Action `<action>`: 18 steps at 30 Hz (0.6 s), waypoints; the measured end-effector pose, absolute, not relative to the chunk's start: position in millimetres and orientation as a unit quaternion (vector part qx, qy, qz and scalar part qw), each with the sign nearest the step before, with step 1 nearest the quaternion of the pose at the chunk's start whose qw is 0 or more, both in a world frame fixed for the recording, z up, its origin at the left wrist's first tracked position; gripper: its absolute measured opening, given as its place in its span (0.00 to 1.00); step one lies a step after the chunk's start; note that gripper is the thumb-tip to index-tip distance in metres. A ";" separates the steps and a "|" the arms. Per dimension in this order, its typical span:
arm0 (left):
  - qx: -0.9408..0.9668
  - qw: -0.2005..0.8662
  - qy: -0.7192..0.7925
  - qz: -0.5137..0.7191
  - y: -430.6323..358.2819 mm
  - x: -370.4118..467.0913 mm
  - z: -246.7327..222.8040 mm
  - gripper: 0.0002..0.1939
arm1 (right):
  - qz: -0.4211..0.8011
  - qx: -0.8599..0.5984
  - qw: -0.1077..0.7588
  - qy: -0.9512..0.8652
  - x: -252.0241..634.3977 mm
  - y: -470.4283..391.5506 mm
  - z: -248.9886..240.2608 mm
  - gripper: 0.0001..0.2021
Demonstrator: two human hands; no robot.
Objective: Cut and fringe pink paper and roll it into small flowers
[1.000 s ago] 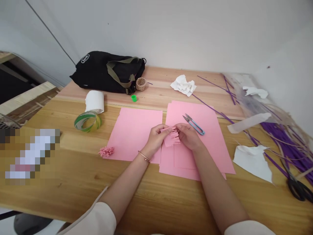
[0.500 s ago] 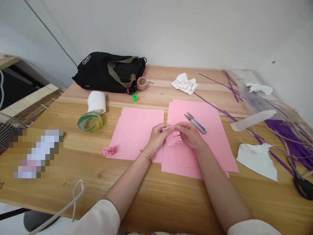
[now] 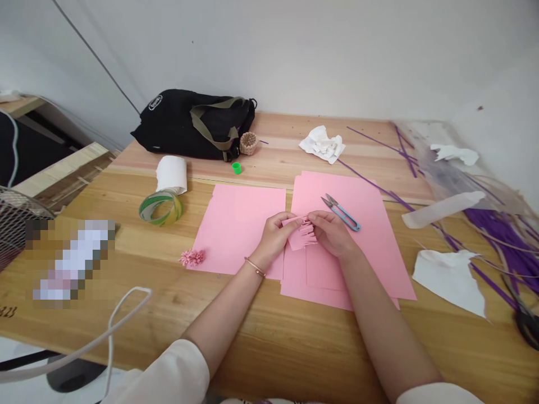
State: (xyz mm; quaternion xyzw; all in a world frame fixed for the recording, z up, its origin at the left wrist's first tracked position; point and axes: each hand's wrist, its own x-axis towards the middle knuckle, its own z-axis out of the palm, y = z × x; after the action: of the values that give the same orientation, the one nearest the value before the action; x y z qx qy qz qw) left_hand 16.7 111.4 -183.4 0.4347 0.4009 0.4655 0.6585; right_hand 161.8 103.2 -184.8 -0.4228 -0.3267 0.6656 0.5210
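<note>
Between both hands is a fringed strip of pink paper (image 3: 301,238), its cut slits hanging toward me. My left hand (image 3: 275,234) pinches its left end between thumb and fingers. At the other end my right hand (image 3: 332,231) grips the top edge by the fringe with its fingertips. Beneath them lie a stack of pink paper sheets (image 3: 370,264) and, to the left, another pink sheet (image 3: 244,224). Blue-handled thread snips (image 3: 343,213) rest on the stack just beyond my right hand. A curly pink paper flower (image 3: 192,257) sits at the left sheet's near corner.
A roll of tape (image 3: 160,209), a white paper roll (image 3: 172,175) and a green cap (image 3: 236,168) stand left. Behind are a black bag (image 3: 189,123) and a small woven basket (image 3: 249,143). Purple strips (image 3: 501,235), scissors (image 3: 526,322) and crumpled tissue (image 3: 322,144) lie right and back.
The whole view has shifted slightly, so things appear a little further right. Both hands keep hold of the fringed paper strip, with hardly any movement of the fingers.
</note>
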 end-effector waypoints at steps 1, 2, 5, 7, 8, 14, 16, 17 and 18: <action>0.433 0.660 0.401 0.465 111.5 16.8 -183.8 0.10 | 0.665 -0.424 0.520 -0.328 161.8 103.3 -185.0 0.11; 0.430 0.662 0.400 0.466 111.6 16.9 -184.0 0.11 | 0.664 -0.425 0.520 -0.328 161.8 103.4 -185.0 0.11; 0.427 0.664 0.399 0.466 111.4 16.9 -183.6 0.10 | 0.664 -0.425 0.522 -0.326 161.5 103.2 -184.2 0.12; 0.429 0.663 0.399 0.465 111.1 16.7 -182.8 0.10 | 0.664 -0.428 0.522 -0.322 161.2 102.9 -183.3 0.12; 0.431 0.662 0.399 0.465 110.9 16.6 -182.4 0.09 | 0.664 -0.429 0.522 -0.321 161.1 102.7 -182.9 0.12; 0.437 0.663 0.393 0.464 111.7 15.6 -184.3 0.09 | 0.664 -0.433 0.520 -0.317 161.1 102.2 -184.0 0.12; 0.436 0.666 0.391 0.462 112.3 15.4 -185.7 0.10 | 0.664 -0.435 0.520 -0.315 161.3 102.4 -184.4 0.12; 0.436 0.667 0.391 0.460 112.5 15.4 -186.2 0.10 | 0.664 -0.435 0.520 -0.315 161.4 102.5 -184.4 0.12; 0.436 0.668 0.391 0.459 112.6 15.4 -186.4 0.11 | 0.665 -0.435 0.519 -0.315 161.4 102.6 -184.3 0.12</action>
State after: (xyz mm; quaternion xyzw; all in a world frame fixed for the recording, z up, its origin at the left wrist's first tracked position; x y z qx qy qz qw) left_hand 15.4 112.6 -186.4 0.4359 0.3907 0.4590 0.6684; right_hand 161.4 102.6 -184.3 -0.4353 -0.3152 0.6646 0.5191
